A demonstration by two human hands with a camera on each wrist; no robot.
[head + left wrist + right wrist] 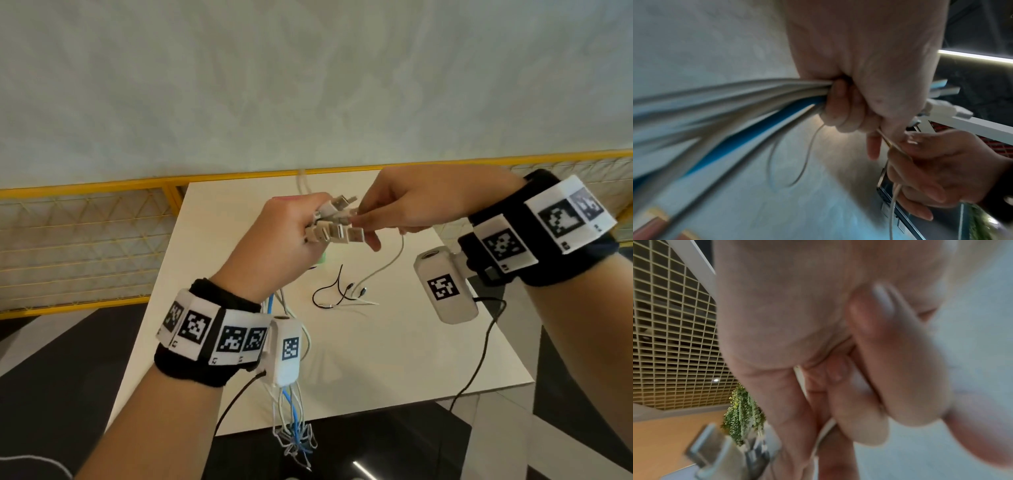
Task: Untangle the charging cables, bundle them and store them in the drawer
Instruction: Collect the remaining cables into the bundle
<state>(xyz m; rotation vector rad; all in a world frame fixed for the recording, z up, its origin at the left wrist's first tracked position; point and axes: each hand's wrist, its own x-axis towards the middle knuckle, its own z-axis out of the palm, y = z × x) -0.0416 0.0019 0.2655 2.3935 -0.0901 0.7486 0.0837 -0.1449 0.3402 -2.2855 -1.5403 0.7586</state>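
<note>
Now cables (291,404) hanging down, plugs (337,222) rightward

I see soft, even light on the tabletop (394,349). Both wrist pictures look blurry and smeared, and the head picture bends at its edges.

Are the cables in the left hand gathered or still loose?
Gathered: the left hand grips the cables as one bunch, plugs together.

Matt white table (394,349); smooth plastic cables (735,100) with metal plugs (337,219).
</note>
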